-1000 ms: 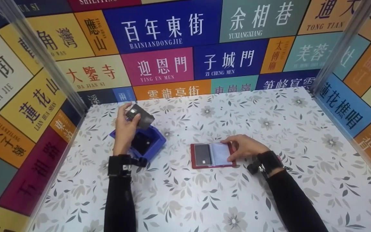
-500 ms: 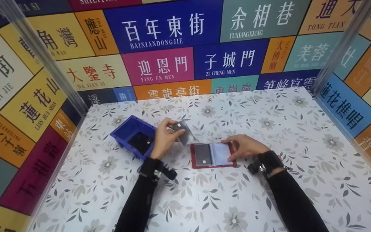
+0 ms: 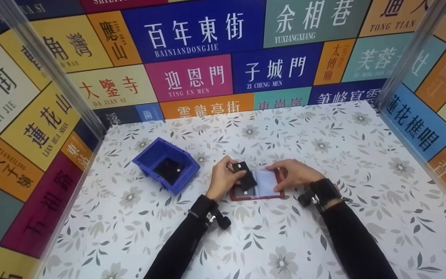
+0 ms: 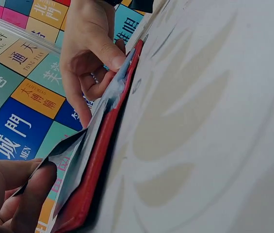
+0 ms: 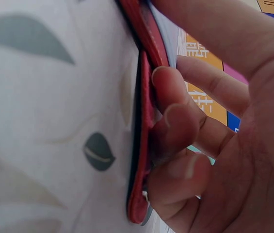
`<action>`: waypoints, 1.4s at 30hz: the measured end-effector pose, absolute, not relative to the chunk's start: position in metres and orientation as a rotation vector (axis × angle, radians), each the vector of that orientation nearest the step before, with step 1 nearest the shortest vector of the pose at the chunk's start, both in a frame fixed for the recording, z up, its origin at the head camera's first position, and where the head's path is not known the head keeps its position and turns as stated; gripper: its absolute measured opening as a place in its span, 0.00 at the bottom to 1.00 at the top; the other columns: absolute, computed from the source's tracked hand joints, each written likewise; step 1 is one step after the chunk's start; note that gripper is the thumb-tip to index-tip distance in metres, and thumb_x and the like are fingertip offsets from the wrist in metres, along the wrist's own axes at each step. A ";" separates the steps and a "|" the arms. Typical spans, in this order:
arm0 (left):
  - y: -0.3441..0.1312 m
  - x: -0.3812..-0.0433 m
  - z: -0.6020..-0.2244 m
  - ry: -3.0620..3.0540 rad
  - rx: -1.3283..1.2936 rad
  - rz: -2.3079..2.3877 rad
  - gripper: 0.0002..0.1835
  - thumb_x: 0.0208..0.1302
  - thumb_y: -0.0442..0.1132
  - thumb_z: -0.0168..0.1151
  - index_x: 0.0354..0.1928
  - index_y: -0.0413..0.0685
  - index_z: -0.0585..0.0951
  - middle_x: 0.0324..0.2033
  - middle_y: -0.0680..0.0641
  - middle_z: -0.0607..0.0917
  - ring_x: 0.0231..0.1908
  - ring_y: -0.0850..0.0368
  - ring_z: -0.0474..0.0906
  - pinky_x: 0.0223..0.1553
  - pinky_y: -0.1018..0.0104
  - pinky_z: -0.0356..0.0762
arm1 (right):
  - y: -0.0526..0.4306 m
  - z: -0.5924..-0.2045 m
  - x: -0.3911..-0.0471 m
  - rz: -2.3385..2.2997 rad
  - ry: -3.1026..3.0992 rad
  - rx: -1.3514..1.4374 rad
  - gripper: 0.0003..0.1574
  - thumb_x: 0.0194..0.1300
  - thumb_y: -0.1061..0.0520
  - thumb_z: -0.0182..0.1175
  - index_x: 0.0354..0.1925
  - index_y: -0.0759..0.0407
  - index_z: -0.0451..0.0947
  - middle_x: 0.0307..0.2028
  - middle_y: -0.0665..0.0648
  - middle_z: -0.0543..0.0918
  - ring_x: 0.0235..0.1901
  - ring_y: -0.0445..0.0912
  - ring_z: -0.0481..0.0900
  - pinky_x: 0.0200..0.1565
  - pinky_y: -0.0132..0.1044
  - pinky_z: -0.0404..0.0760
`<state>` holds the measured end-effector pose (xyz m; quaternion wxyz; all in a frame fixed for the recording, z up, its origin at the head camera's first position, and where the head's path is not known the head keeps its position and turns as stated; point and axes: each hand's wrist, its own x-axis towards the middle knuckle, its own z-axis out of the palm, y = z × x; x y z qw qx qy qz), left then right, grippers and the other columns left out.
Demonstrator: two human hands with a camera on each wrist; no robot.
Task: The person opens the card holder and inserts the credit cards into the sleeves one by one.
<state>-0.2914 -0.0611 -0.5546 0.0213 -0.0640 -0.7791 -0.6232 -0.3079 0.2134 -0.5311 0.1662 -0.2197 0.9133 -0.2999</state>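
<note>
My left hand (image 3: 223, 177) pinches a black bank card (image 3: 245, 176) with a chip, thumb on top. The card is tilted over the left side of an open red card holder (image 3: 261, 198), covering much of another dark card (image 3: 242, 192) in its left sleeve. In the left wrist view the held card (image 4: 64, 148) slants down to the sleeves, its lower edge right at them. My right hand (image 3: 298, 173) grips the holder's right edge beside the clear sleeves (image 3: 265, 183). In the right wrist view, its curled fingers (image 5: 175, 124) lie against the red cover (image 5: 144, 97).
A blue plastic bin (image 3: 187, 176) stands to the left, with a dark chip card (image 3: 167, 170) inside. The tabletop (image 3: 207, 248) has a floral print. Walls with colourful street-name panels (image 3: 192, 79) enclose it at the back and sides.
My left hand has carried the black card rightward from above the blue bin to over the holder's left side. The right hand and the holder have stayed in place.
</note>
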 end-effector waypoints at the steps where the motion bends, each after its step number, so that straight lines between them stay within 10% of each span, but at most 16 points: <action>1: -0.061 -0.291 -0.555 -2.414 -0.201 -1.941 0.18 0.56 0.29 0.77 0.46 0.35 0.80 0.25 0.50 0.77 0.19 0.62 0.78 0.22 0.63 0.86 | 0.213 -0.531 -0.308 -0.852 2.600 -0.629 0.50 0.46 0.49 0.84 0.68 0.52 0.78 0.34 0.53 0.82 0.31 0.45 0.76 0.34 0.38 0.75; 42: -0.058 -0.291 -0.549 -2.545 -0.276 -1.733 0.20 0.53 0.33 0.81 0.49 0.37 0.86 0.32 0.39 0.84 0.18 0.64 0.80 0.20 0.65 0.85 | 0.213 -0.533 -0.307 -0.860 2.615 -0.645 0.50 0.45 0.50 0.84 0.67 0.51 0.79 0.33 0.53 0.82 0.31 0.45 0.75 0.33 0.37 0.75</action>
